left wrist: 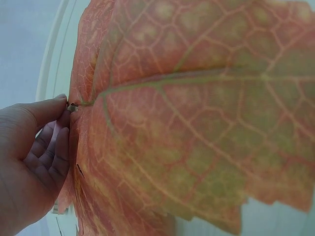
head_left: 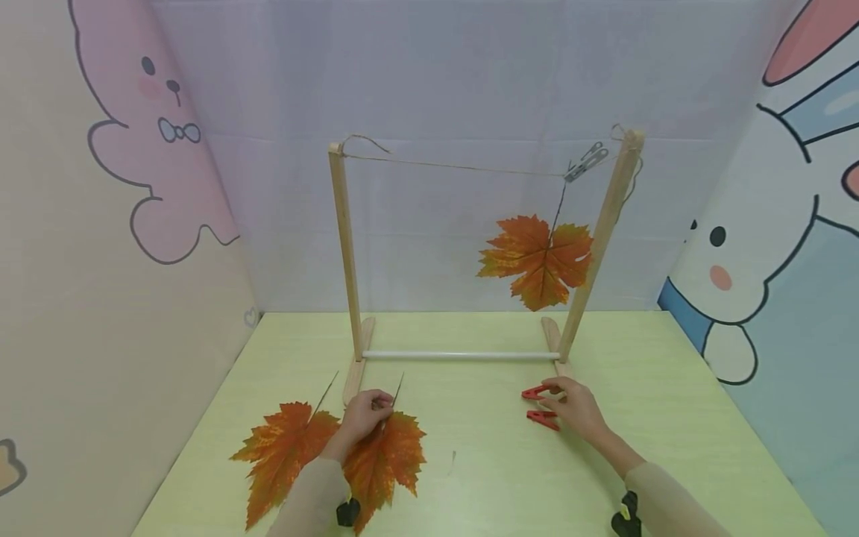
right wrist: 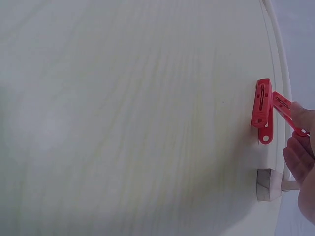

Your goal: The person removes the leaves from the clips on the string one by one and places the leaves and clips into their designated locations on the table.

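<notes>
Left grip [head_left: 365,412] pinches a leaf [head_left: 394,453], right grip [head_left: 576,408] a red clothespin [head_left: 534,392], at a pale yellow-green table [head_left: 496,485] between cartoon-printed walls [head_left: 101,313].

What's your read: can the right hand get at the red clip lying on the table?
Probably yes: the right hand is close beside the loose red clip and nothing covers it, though it pinches another red clip, which may hinder.

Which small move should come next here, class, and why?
Probably raise the orange-red, lobed maple leaf, pinched at its stem by the left hand, to the thin brown string: the right hand holds a red plastic clothespin, and a similar leaf hangs there from a grey clip.
</notes>
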The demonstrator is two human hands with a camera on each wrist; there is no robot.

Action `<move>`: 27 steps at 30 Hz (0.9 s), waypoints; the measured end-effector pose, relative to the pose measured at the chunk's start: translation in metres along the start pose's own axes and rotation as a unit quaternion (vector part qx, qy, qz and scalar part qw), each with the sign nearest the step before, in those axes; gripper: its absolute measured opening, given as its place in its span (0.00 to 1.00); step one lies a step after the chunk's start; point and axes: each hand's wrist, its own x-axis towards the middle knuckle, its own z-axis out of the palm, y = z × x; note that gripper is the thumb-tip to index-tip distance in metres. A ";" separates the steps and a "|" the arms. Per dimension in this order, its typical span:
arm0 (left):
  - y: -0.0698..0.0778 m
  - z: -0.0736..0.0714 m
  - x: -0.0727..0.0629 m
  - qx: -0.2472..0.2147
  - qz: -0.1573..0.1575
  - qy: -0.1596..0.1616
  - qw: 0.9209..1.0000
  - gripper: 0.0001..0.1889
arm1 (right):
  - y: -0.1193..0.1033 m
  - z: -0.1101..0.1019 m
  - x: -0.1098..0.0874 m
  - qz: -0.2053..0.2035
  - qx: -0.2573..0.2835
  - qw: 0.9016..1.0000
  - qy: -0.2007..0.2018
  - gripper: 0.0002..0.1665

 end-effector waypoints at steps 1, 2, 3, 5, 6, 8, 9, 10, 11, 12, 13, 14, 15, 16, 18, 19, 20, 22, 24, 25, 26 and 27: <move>0.000 0.000 0.000 -0.002 -0.001 -0.001 1.000 0.05 | 0.001 0.000 0.000 0.005 -0.001 1.000 -0.003 0.16; 0.000 0.000 0.000 -0.002 -0.001 -0.002 1.000 0.05 | 0.001 0.000 0.000 0.010 -0.001 1.000 -0.005 0.16; 0.000 -0.001 0.000 -0.003 -0.002 -0.003 1.000 0.05 | 0.002 0.001 0.000 0.010 -0.003 1.000 -0.007 0.16; 0.001 -0.001 -0.001 -0.003 -0.004 -0.005 1.000 0.06 | 0.004 0.001 0.000 0.008 0.001 1.000 -0.009 0.16; 0.000 -0.001 -0.001 0.000 -0.002 -0.007 1.000 0.06 | 0.004 0.001 0.000 0.005 0.004 1.000 -0.009 0.16; 0.000 -0.001 -0.001 0.002 0.005 -0.008 1.000 0.06 | 0.006 0.002 0.000 0.000 0.004 1.000 -0.010 0.16; 0.000 -0.001 -0.001 0.001 0.007 -0.009 1.000 0.06 | 0.006 0.002 0.000 -0.002 0.002 1.000 -0.013 0.16; 0.000 -0.001 -0.001 0.001 0.008 -0.010 1.000 0.06 | 0.007 0.002 0.001 -0.002 -0.001 1.000 -0.014 0.16; 0.000 -0.001 0.000 0.002 0.009 -0.011 1.000 0.06 | 0.008 0.002 0.001 -0.001 -0.007 1.000 -0.016 0.16; -0.001 -0.001 0.000 0.002 0.011 -0.011 1.000 0.06 | 0.008 0.001 0.001 0.000 -0.014 1.000 -0.017 0.16; -0.001 -0.001 0.000 0.001 0.012 -0.011 1.000 0.07 | 0.009 0.001 0.001 0.003 -0.022 1.000 -0.019 0.16; -0.001 -0.001 0.000 0.001 0.012 -0.011 1.000 0.07 | 0.010 0.001 0.002 0.003 -0.030 0.999 -0.023 0.17; 0.000 -0.001 0.000 -0.001 0.008 -0.011 1.000 0.07 | 0.010 0.001 0.002 0.006 -0.037 0.999 -0.024 0.16; 0.000 -0.001 0.000 -0.001 0.008 -0.010 1.000 0.07 | 0.010 0.001 0.003 0.007 -0.045 0.999 -0.024 0.17; 0.000 -0.001 -0.001 -0.004 0.007 -0.009 1.000 0.07 | 0.011 0.001 0.004 0.004 -0.059 0.998 -0.027 0.16; 0.000 -0.001 -0.001 -0.004 0.007 -0.008 1.000 0.07 | 0.012 0.001 0.004 0.003 -0.064 0.998 -0.027 0.16; 0.000 0.000 -0.001 -0.007 0.003 -0.007 1.000 0.07 | 0.012 0.002 0.005 -0.001 -0.068 0.997 -0.028 0.16; -0.001 0.001 0.000 -0.007 0.004 -0.006 1.000 0.07 | 0.012 0.002 0.006 -0.011 -0.072 0.997 -0.025 0.16; -0.003 0.002 0.000 -0.008 0.004 -0.006 1.000 0.07 | 0.012 0.003 0.006 -0.021 -0.075 0.997 -0.021 0.16; -0.004 0.002 0.001 -0.008 0.004 -0.006 1.000 0.07 | 0.013 0.003 0.006 -0.024 -0.078 0.997 -0.017 0.16; -0.005 0.002 0.001 -0.008 0.004 -0.006 1.000 0.07 | 0.012 0.003 0.006 -0.029 -0.080 0.996 -0.016 0.15; -0.005 0.002 0.001 -0.008 0.004 -0.006 1.000 0.07 | 0.012 0.003 0.007 -0.032 -0.082 0.996 -0.014 0.15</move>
